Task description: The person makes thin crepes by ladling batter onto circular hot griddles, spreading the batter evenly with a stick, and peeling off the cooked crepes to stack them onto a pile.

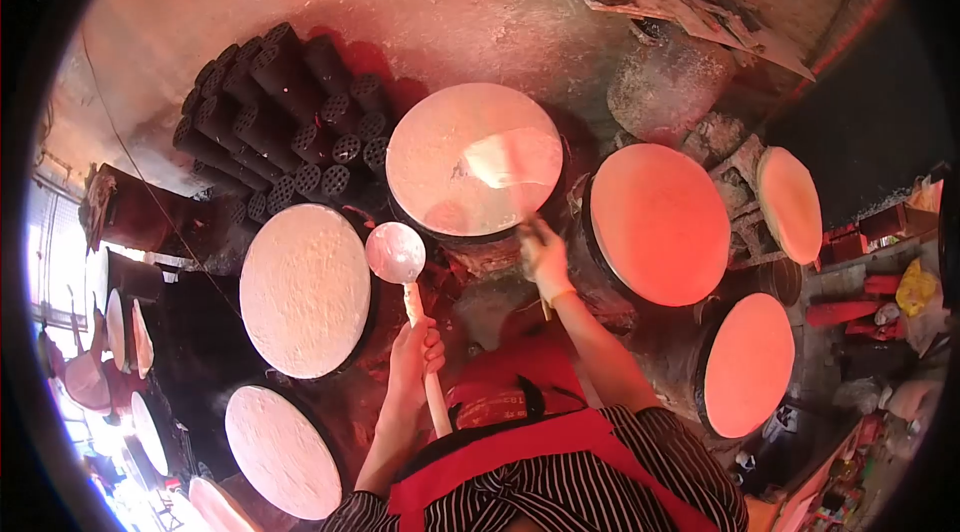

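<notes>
My left hand is wrapped round the pale handle of a ladle, whose wide round bowl points up and away from me. Just beyond the bowl lies the far round griddle, coated with a thin pale layer. At that griddle's near right edge, my right hand is closed round a thin-handled scraper. The scraper's broad blade is smeared by motion over the coated surface, so I cannot tell whether it touches. The handle's end pokes out below my wrist.
Similar coated rounds stand on both sides: a left griddle, a lower-left griddle, a right griddle and a lower-right griddle. Perforated coal briquettes are stacked by the wall, and a cluttered board sits at the upper right.
</notes>
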{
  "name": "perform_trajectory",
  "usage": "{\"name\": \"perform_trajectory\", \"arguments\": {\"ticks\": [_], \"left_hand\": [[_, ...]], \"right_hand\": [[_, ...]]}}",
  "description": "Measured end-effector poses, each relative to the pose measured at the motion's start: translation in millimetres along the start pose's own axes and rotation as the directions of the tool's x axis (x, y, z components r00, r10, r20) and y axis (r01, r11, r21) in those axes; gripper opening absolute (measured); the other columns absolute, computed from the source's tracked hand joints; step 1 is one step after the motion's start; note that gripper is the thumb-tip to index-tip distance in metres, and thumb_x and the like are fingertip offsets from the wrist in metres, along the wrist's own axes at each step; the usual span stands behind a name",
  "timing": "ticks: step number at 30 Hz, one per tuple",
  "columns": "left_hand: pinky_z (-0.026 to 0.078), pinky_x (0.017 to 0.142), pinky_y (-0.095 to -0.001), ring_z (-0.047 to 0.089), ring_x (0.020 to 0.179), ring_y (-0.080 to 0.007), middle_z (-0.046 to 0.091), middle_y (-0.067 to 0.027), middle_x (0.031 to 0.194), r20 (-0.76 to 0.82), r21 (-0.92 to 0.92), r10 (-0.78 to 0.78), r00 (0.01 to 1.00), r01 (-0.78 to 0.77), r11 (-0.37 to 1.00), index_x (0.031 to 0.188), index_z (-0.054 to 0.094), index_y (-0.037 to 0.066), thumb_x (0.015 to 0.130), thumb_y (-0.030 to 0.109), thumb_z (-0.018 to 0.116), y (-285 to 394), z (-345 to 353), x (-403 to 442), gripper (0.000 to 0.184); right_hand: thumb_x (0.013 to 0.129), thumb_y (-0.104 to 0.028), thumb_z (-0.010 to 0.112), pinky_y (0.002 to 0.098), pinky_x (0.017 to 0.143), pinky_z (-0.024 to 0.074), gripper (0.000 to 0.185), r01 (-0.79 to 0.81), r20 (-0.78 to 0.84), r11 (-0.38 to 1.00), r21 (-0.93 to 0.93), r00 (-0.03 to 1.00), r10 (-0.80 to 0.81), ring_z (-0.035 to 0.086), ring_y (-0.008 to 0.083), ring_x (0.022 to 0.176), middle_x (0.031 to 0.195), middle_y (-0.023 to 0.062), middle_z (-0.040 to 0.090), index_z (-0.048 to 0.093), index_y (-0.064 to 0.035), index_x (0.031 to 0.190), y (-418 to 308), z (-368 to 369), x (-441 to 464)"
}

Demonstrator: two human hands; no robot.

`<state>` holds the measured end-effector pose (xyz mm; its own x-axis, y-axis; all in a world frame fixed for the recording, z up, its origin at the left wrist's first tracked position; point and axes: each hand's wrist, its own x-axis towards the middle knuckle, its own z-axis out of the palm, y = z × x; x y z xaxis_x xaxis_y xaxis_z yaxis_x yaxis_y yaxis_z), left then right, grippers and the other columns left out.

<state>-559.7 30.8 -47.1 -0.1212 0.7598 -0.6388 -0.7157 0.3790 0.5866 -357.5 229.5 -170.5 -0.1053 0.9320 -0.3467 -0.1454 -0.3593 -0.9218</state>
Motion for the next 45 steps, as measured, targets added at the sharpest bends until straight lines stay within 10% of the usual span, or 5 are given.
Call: {"name": "perform_trajectory", "arguments": {"ticks": [24,30,32,39,45], "left_hand": [[0.038,0.044,-0.0274,0.045,0.055,-0.0111,0.046,-0.001,0.075,0.076,0.392,0.147,0.986,-0.165,0.905,0.093,0.045,0.007,0.099,0.014,0.055,46.3,-2.4,186.8,0.013],[0.036,0.044,-0.0297,0.043,0.051,-0.0138,0.046,-0.0034,0.067,0.263,-0.158,-0.222,0.939,0.269,0.95,0.082,0.049,0.002,0.093,0.006,0.052,39.6,19.1,220.4,0.012],[0.034,0.041,-0.0245,0.04,0.049,-0.0098,0.041,-0.0007,0.065,0.665,-0.472,-0.482,0.57,0.822,0.32,0.091,0.044,0.003,0.101,0.006,0.048,95.2,7.2,187.6,0.011],[0.028,0.035,-0.0166,0.037,0.049,-0.0042,0.042,0.0017,0.069,0.392,-0.082,-0.386,0.835,0.45,0.89,0.095,0.047,0.006,0.101,0.008,0.053,144.8,1.8,84.2,0.009],[0.029,0.038,-0.0186,0.04,0.051,-0.005,0.048,0.0005,0.071,0.146,0.102,-0.251,0.957,0.238,0.966,0.092,0.048,0.006,0.097,0.01,0.056,81.7,-60.7,43.0,0.01]], "right_hand": [[0.1,-0.015,0.062,0.0196,0.046,0.0306,0.041,-0.01,-0.18,0.994,0.11,0.983,0.03,0.039,0.0,0.055,0.079,-0.0104,0.055,0.058,-0.0165,0.141,52.7,-16.7,-90.0],[0.1,-0.027,0.062,0.0283,0.038,0.0267,0.041,-0.431,0.178,0.872,0.231,0.9,0.397,0.034,0.0094,0.039,0.056,-0.0037,0.042,0.057,-0.0285,0.141,33.5,23.0,-102.9],[0.1,-0.022,0.062,0.029,0.037,0.0263,0.044,-0.376,0.274,0.905,0.2,0.908,0.317,0.036,0.011,0.039,0.055,-0.0025,0.043,0.055,-0.0288,0.142,11.9,13.8,-106.1],[0.1,-0.023,0.059,0.0323,0.067,0.0531,0.04,0.481,-0.051,0.747,-0.458,0.825,-0.563,0.067,0.0223,0.071,0.086,0.0099,0.069,0.057,-0.0017,0.134,29.2,-15.9,-29.7],[0.096,-0.02,0.061,0.0414,0.081,0.0543,0.048,0.452,0.286,0.575,-0.682,0.888,-0.359,0.07,0.0369,0.097,0.106,0.024,0.068,0.053,-0.0205,0.143,41.9,5.2,-127.9]]}}
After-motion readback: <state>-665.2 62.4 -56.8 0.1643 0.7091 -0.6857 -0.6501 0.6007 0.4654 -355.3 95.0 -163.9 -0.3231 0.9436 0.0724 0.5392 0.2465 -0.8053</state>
